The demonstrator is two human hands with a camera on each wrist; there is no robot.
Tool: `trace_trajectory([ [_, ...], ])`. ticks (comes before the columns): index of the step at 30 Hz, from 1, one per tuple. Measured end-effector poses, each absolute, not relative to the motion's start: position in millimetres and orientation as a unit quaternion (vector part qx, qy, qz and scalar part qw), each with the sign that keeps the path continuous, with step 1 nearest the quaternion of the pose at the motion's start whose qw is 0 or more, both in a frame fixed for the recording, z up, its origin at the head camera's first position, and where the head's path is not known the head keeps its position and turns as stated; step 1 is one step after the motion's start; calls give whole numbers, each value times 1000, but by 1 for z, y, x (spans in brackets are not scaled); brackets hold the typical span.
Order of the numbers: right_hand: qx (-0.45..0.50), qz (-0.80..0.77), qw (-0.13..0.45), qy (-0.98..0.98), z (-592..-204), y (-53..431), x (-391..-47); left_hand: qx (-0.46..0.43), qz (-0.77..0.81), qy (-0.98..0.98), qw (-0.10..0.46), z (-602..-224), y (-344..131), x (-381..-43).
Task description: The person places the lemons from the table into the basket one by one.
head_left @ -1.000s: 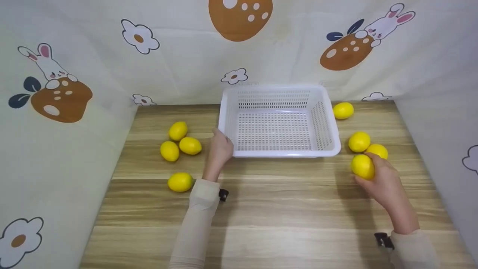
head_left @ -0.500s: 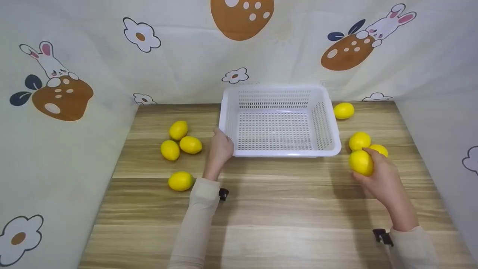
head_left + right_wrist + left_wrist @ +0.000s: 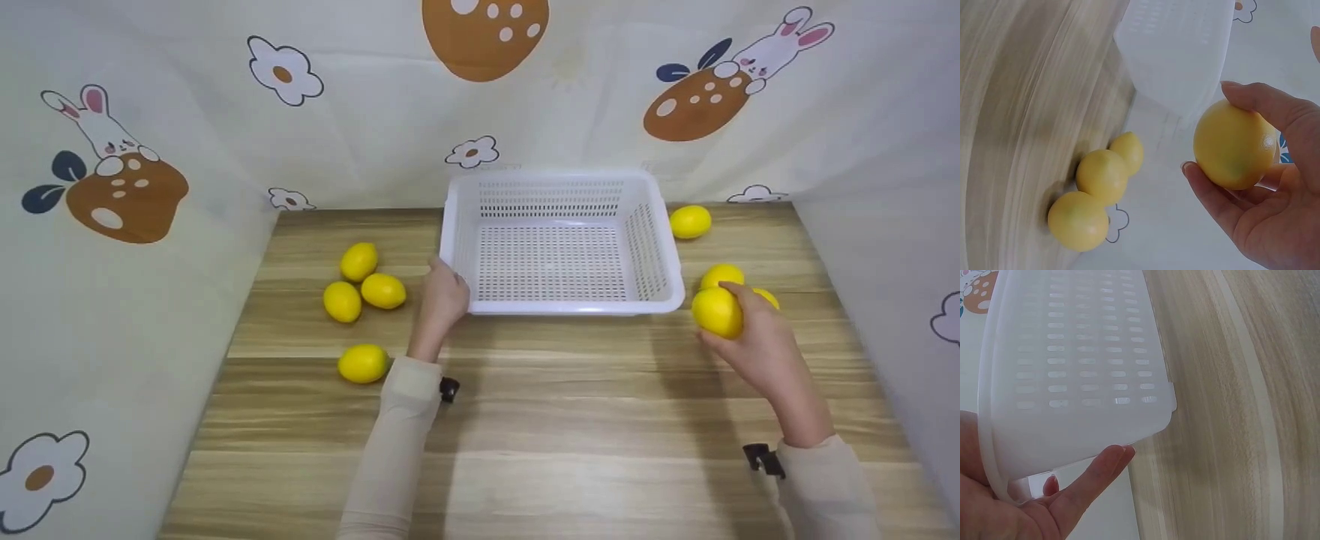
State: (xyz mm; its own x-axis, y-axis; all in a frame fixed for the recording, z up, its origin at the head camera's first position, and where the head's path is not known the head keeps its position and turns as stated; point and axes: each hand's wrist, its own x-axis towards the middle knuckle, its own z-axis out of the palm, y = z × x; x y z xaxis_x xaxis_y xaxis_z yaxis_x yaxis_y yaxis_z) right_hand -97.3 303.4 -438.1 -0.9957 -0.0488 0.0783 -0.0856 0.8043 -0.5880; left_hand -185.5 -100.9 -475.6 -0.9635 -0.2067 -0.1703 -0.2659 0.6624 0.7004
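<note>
Fingers [image 3: 1211, 194] of right hand [image 3: 766, 346] round lemon [image 3: 717, 313]

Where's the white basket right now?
In the head view, the white basket is at the middle of the table's far side. The left hand holds its near-left corner; one lemon lies just right of its far end.

The back wall [image 3: 600, 112], left wall [image 3: 157, 300] and right wall [image 3: 885, 180] are carrying pale cloth [image 3: 375, 127], creasing lightly at the back. White flowers [image 3: 266, 69], rabbits [image 3: 772, 56] and brown fruits [image 3: 476, 45] with pale dots are decorating it. A wood-grain desk [image 3: 555, 397] is meeting the walls at its far and side edges, its streaks running crosswise. A soft glare [image 3: 562, 480] is lying on its near half.
</note>
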Motion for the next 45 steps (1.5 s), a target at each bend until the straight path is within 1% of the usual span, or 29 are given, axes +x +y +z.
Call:
trace_trajectory([
  [6, 52, 315, 52, -946, -436, 299, -102, -119, 384, 915, 32, -475, -101, -185],
  [16, 52, 308, 26, -950, -427, 292, -112, -130, 347, 928, 45, -473, -100, -185],
  [23, 70, 309, 36, -948, -423, 287, -119, -140, 313, 938, 50, -473, -98, -186],
  [34, 80, 314, 32, -946, -414, 281, -124, -142, 277, 949, 50, -473, -95, -183],
  [45, 91, 323, 22, -942, -410, 274, -134, -140, 294, 943, 66, -474, -98, -184],
])
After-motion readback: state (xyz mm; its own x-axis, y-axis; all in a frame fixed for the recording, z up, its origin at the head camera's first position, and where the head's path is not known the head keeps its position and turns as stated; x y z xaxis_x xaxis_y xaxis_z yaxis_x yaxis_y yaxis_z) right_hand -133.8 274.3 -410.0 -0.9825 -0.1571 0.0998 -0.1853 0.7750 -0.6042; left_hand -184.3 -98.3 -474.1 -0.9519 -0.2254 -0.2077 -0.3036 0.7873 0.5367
